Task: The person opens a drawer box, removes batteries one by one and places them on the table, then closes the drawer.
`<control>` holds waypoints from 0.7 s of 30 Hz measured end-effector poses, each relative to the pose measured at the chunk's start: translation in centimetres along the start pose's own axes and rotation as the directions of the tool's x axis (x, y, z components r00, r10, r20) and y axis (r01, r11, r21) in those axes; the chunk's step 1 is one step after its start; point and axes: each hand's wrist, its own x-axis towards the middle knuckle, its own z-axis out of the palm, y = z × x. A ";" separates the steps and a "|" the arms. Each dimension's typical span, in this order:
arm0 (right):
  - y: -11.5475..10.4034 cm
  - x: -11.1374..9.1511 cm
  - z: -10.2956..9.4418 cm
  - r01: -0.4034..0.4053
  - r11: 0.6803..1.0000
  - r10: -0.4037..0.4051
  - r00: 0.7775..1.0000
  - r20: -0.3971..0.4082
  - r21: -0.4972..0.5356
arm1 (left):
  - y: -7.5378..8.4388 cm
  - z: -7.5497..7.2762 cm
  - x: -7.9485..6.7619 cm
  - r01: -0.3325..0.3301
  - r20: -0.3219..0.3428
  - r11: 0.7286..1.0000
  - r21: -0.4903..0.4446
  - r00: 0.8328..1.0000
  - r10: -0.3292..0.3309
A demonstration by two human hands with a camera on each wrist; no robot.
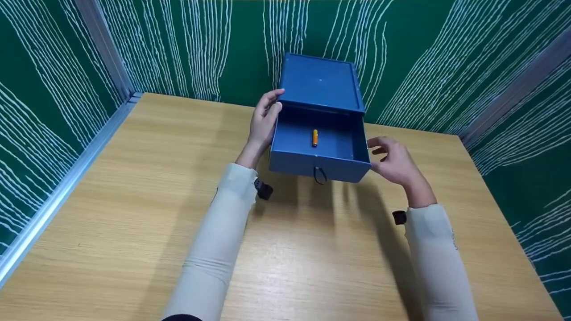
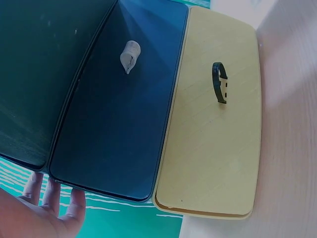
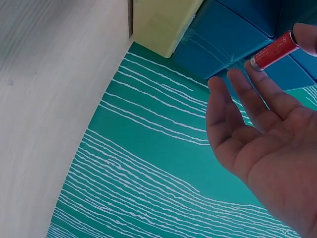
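Observation:
A blue drawer box [image 1: 320,82] stands on the table with its drawer [image 1: 294,160] pulled out. On the drawer's floor lies a small orange battery-like cylinder [image 1: 315,138]. My left hand [image 1: 264,122] rests its fingertips against the box's left side; the left wrist view shows its fingers [image 2: 51,196] along the side edge. Beside the drawer's right wall is my right hand [image 1: 395,162]. In the right wrist view it pinches a red battery [image 3: 275,50] between thumb and a fingertip; the head view does not show that battery.
A yellow drawer front [image 2: 213,144] with a black loop handle [image 2: 216,82] sits beside the blue front [image 2: 109,124], which bears a pale knob-like piece [image 2: 130,55]. Behind the wooden table [image 1: 156,214] rises a green wall [image 1: 243,53] with white wavy lines.

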 end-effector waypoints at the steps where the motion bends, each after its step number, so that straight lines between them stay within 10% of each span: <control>1: 0.0 0.0 0.0 0.000 1.000 0.000 1.000 -0.001 0.000 | 0.0 0.0 0.0 -0.002 0.001 1.000 0.001 1.000 0.002; 21: 1.2 -0.4 0.4 -0.063 0.998 0.063 0.998 0.015 -0.026 | 0.0 0.0 0.1 -0.012 0.007 1.000 -0.006 1.000 0.012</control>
